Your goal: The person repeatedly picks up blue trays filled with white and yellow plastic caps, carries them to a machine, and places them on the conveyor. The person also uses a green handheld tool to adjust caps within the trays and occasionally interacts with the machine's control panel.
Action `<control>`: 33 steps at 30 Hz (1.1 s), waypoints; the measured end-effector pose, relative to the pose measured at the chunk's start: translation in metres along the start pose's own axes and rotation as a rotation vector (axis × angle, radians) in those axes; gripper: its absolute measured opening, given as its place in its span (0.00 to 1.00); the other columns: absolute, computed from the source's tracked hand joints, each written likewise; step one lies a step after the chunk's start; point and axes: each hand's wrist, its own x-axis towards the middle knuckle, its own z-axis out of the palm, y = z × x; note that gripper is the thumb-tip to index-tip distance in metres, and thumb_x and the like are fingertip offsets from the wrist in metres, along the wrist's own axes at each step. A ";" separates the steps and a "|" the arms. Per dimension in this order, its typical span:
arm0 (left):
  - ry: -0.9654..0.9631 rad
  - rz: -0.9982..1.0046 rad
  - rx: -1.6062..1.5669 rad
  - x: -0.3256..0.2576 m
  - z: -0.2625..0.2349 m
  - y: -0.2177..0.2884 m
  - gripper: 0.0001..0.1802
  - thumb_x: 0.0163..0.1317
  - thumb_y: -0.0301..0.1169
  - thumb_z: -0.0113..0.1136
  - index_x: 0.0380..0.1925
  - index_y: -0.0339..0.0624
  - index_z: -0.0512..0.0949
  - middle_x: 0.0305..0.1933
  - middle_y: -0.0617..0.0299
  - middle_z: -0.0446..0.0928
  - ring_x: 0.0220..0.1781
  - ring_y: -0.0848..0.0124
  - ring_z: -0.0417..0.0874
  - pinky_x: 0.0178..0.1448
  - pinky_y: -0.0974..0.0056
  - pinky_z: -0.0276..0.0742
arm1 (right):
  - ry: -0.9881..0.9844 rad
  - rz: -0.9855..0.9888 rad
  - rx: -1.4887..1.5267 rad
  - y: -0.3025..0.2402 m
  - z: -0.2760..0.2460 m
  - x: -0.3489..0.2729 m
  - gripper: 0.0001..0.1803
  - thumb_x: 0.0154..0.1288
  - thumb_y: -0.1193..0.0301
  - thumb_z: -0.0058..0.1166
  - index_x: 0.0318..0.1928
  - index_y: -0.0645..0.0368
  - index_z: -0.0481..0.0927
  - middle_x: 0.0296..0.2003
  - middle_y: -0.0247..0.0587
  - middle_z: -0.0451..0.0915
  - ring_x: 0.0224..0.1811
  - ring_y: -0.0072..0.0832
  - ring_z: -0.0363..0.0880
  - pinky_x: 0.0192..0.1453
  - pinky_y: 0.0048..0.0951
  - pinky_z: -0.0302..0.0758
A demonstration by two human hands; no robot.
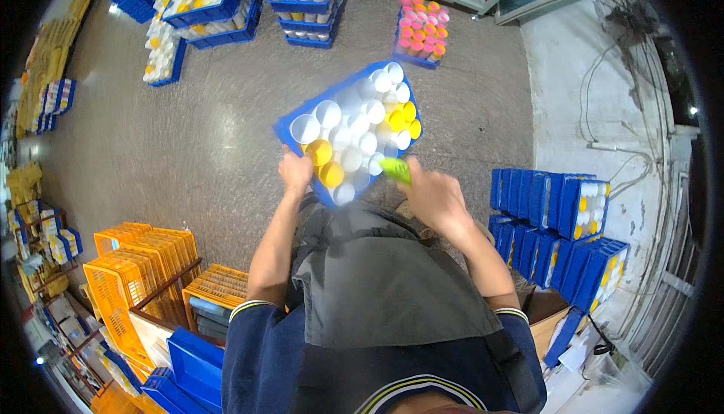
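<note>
A blue plastic crate (283, 130) is held tilted in front of my body, somewhat smeared by motion. White cup-like containers (327, 115) and several yellow ones (330, 174) stand in it, round ends up. My left hand (296, 170) is closed on the crate's near left edge. My right hand (435, 197), blurred, is closed round a lime-green piece (396, 170) with dark marks, at the crate's near right side. The kind of green piece is not plain, and whether that hand also touches the crate cannot be told.
Beyond lie a crate of pink and orange containers (422, 31) and stacked blue crates (309, 7) of white and yellow ones. Orange crates (143, 271) and blue trays (197, 365) stand near left. More stacked blue crates (554, 210) stand right, by a white wall (566, 75).
</note>
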 end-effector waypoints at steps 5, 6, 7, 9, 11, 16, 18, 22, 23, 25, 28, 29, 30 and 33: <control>-0.031 -0.155 -0.144 0.080 -0.051 -0.042 0.22 0.55 0.41 0.61 0.34 0.26 0.83 0.37 0.38 0.83 0.43 0.45 0.85 0.49 0.51 0.77 | -0.142 0.084 -0.084 -0.037 -0.025 0.016 0.15 0.65 0.66 0.54 0.46 0.61 0.69 0.22 0.56 0.80 0.25 0.52 0.82 0.30 0.47 0.77; -0.047 -0.162 -0.179 0.091 -0.064 -0.050 0.22 0.56 0.40 0.61 0.35 0.26 0.83 0.35 0.40 0.84 0.41 0.48 0.86 0.47 0.53 0.77 | -0.081 0.138 -0.076 -0.040 -0.030 0.027 0.14 0.65 0.66 0.55 0.44 0.61 0.68 0.23 0.58 0.80 0.26 0.53 0.82 0.30 0.48 0.77; -0.049 -0.146 -0.219 0.099 -0.077 -0.059 0.21 0.56 0.39 0.61 0.35 0.26 0.83 0.34 0.43 0.84 0.39 0.52 0.87 0.45 0.54 0.77 | 0.002 0.166 -0.059 -0.042 -0.034 0.041 0.13 0.66 0.66 0.55 0.42 0.61 0.68 0.23 0.59 0.80 0.27 0.53 0.82 0.31 0.48 0.78; -0.055 -0.140 -0.303 0.119 -0.103 -0.075 0.20 0.56 0.39 0.62 0.37 0.28 0.84 0.33 0.46 0.84 0.38 0.58 0.86 0.44 0.57 0.77 | -0.027 0.191 -0.136 -0.042 -0.039 0.067 0.14 0.66 0.67 0.55 0.43 0.63 0.68 0.25 0.61 0.80 0.28 0.54 0.82 0.32 0.49 0.77; 0.055 -0.136 -0.353 0.127 -0.125 -0.090 0.16 0.56 0.33 0.64 0.36 0.29 0.84 0.34 0.53 0.85 0.34 0.65 0.84 0.39 0.61 0.76 | -0.081 0.166 -0.189 -0.041 -0.043 0.097 0.14 0.66 0.67 0.55 0.42 0.63 0.69 0.25 0.61 0.81 0.28 0.55 0.82 0.32 0.50 0.77; 0.066 -0.292 -0.354 0.162 -0.183 -0.116 0.18 0.58 0.32 0.63 0.42 0.27 0.82 0.41 0.51 0.84 0.40 0.66 0.84 0.46 0.60 0.77 | -0.094 0.148 -0.184 -0.035 -0.035 0.209 0.15 0.66 0.67 0.55 0.45 0.64 0.69 0.26 0.62 0.81 0.32 0.57 0.82 0.34 0.54 0.76; 0.094 -0.308 -0.364 0.184 -0.201 -0.119 0.19 0.59 0.33 0.63 0.43 0.26 0.81 0.43 0.50 0.84 0.42 0.64 0.84 0.48 0.60 0.76 | 0.002 0.061 -0.123 -0.041 -0.023 0.265 0.15 0.66 0.66 0.54 0.45 0.64 0.69 0.26 0.62 0.81 0.31 0.57 0.82 0.34 0.54 0.76; 0.134 -0.348 -0.364 0.240 -0.236 -0.127 0.17 0.60 0.30 0.60 0.45 0.27 0.81 0.44 0.52 0.84 0.45 0.63 0.84 0.51 0.60 0.77 | 0.021 -0.076 -0.114 -0.055 -0.001 0.379 0.15 0.66 0.65 0.54 0.45 0.64 0.70 0.25 0.60 0.81 0.30 0.55 0.83 0.32 0.52 0.77; 0.145 -0.337 -0.417 0.257 -0.243 -0.128 0.16 0.60 0.28 0.59 0.45 0.27 0.81 0.44 0.53 0.84 0.46 0.64 0.84 0.52 0.61 0.77 | 0.025 -0.135 -0.114 -0.059 0.002 0.408 0.16 0.66 0.65 0.54 0.46 0.63 0.70 0.25 0.60 0.81 0.30 0.54 0.83 0.32 0.52 0.77; 0.248 -0.377 -0.573 0.282 -0.257 -0.130 0.18 0.58 0.29 0.62 0.46 0.28 0.81 0.44 0.54 0.84 0.45 0.66 0.84 0.49 0.61 0.77 | -0.213 -0.074 -0.151 -0.062 0.004 0.446 0.18 0.63 0.64 0.57 0.48 0.61 0.70 0.24 0.57 0.81 0.29 0.54 0.83 0.33 0.52 0.77; 0.294 -0.504 -0.744 0.324 -0.284 -0.132 0.18 0.60 0.25 0.56 0.49 0.28 0.77 0.46 0.55 0.81 0.45 0.63 0.84 0.46 0.62 0.80 | -0.329 0.002 -0.099 -0.054 0.001 0.484 0.18 0.65 0.63 0.56 0.49 0.59 0.69 0.26 0.58 0.82 0.34 0.54 0.84 0.38 0.50 0.77; 0.319 -0.538 -0.824 0.338 -0.293 -0.130 0.19 0.60 0.25 0.55 0.50 0.27 0.76 0.47 0.53 0.81 0.45 0.62 0.85 0.45 0.60 0.82 | -0.326 0.041 -0.080 -0.051 0.001 0.498 0.19 0.65 0.63 0.56 0.50 0.59 0.69 0.28 0.58 0.82 0.35 0.54 0.84 0.39 0.51 0.77; 0.325 -0.549 -0.915 0.354 -0.301 -0.128 0.21 0.60 0.25 0.55 0.54 0.29 0.74 0.48 0.54 0.81 0.45 0.60 0.85 0.44 0.59 0.82 | -0.332 0.095 -0.066 -0.047 0.001 0.513 0.19 0.65 0.62 0.56 0.51 0.59 0.69 0.29 0.58 0.83 0.36 0.54 0.84 0.40 0.51 0.77; 0.402 -0.559 -1.236 0.416 -0.314 -0.110 0.25 0.60 0.27 0.55 0.60 0.36 0.70 0.50 0.57 0.80 0.42 0.60 0.85 0.39 0.60 0.83 | -0.344 0.190 -0.036 -0.038 0.009 0.556 0.22 0.65 0.62 0.56 0.54 0.59 0.69 0.32 0.59 0.83 0.38 0.55 0.83 0.42 0.53 0.77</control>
